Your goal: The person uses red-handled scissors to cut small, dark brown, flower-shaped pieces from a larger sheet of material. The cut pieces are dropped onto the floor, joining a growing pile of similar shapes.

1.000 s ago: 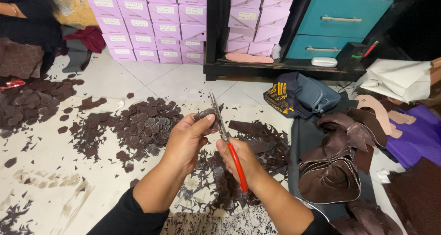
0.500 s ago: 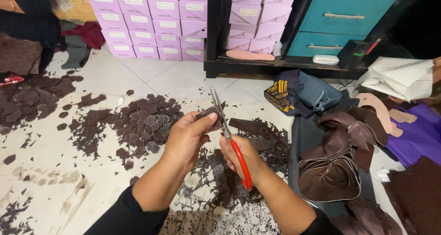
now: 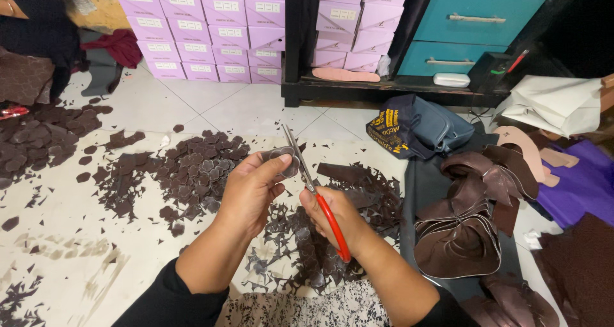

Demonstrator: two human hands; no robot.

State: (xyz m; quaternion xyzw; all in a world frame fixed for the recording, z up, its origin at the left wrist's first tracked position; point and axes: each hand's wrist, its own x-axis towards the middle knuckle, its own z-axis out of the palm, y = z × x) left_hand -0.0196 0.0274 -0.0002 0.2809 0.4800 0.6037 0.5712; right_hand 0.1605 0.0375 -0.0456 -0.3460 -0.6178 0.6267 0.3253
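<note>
My right hand [image 3: 339, 219] grips red-handled scissors [image 3: 312, 187] with the blades pointing up and away. My left hand [image 3: 251, 189] pinches a small dark brown leather piece [image 3: 283, 158] right against the blades. Below both hands the floor is strewn with dark brown leather offcuts [image 3: 307, 244]. A heap of cut brown pieces [image 3: 198, 167] lies just left of my left hand.
Curled brown leather strips [image 3: 467, 224] lie at the right on a dark cloth. A dark blue bag [image 3: 416, 128] sits behind them. Stacked lilac shoe boxes [image 3: 211, 26] and a teal drawer unit [image 3: 473, 26] stand at the back. A seated person [image 3: 32, 39] is at the far left.
Both hands stay in nearly the same place; the small leather piece has turned slightly against the scissor blades.
</note>
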